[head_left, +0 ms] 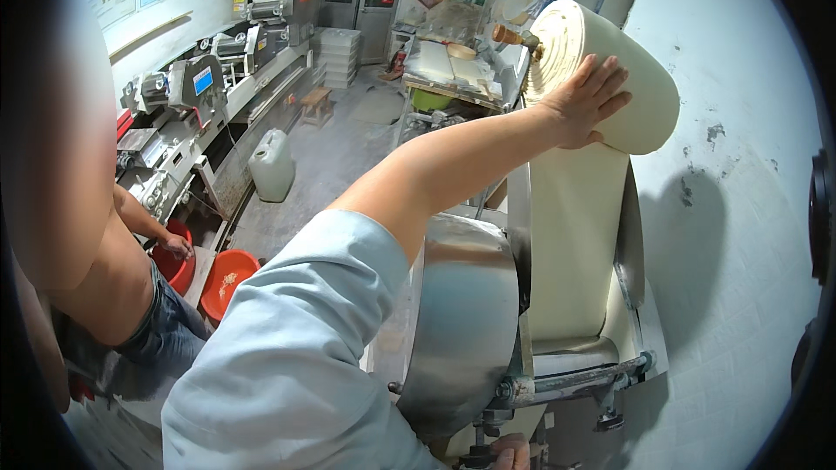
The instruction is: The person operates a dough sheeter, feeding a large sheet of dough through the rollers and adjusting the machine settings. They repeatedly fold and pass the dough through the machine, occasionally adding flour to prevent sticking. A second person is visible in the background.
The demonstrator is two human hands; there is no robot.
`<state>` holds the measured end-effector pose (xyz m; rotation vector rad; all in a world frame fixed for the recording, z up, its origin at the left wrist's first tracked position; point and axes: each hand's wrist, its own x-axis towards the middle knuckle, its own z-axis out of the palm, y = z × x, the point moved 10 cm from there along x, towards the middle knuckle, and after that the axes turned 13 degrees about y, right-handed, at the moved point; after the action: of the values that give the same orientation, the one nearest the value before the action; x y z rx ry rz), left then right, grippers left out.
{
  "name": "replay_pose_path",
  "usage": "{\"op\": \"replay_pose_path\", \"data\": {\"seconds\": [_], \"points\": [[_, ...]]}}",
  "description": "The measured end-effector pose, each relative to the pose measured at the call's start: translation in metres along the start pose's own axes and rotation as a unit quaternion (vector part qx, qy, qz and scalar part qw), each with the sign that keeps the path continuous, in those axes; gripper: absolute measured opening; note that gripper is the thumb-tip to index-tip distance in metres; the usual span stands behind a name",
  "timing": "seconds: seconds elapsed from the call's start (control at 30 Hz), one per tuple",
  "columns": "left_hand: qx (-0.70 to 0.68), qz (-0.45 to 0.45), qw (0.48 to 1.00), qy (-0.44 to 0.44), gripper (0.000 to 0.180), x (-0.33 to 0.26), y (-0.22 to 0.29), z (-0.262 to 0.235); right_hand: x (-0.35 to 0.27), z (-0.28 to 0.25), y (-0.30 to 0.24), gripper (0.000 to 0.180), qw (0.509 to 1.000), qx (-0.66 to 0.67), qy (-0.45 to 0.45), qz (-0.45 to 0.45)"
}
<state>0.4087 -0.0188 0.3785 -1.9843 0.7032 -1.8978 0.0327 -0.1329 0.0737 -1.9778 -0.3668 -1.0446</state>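
A thick roll of pale dough sheet point(649, 87) is wound on a rod with a brown wooden end point(508, 35), its layers showing at the left end. My left hand point(590, 103) lies on the roll, palm down and fingers spread, open. From the roll a wide dough sheet point(575, 235) runs down between metal side guides to the roller point(575, 355) of a dough-sheeting machine. A rounded metal cover point(466, 322) stands left of the sheet. At the lower edge, my right hand point(511, 451) is partly in view, fingers curled at a dark knob point(477, 455); the rest is cut off.
At left stands a person whose hand point(178, 246) is over a red tub point(174, 265), near an orange basin point(228, 283). A line of machines point(196, 83) follows the left wall. A white jerrycan point(272, 165) and a wooden stool point(316, 104) stand on the floor.
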Motion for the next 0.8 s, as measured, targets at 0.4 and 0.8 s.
{"op": "replay_pose_path", "data": {"seconds": [0.4,0.8], "points": [[-0.100,-0.118,0.986,-0.069,0.069,0.064,-0.071,0.017,-0.036,0.007,-0.006,0.035,0.960,-0.149,0.074,-0.225],[0.034,-0.017,0.999,-0.014,0.077,0.009,-0.015,-0.001,-0.015,0.010,-0.023,0.036,0.981,-0.067,0.034,-0.177]]}}
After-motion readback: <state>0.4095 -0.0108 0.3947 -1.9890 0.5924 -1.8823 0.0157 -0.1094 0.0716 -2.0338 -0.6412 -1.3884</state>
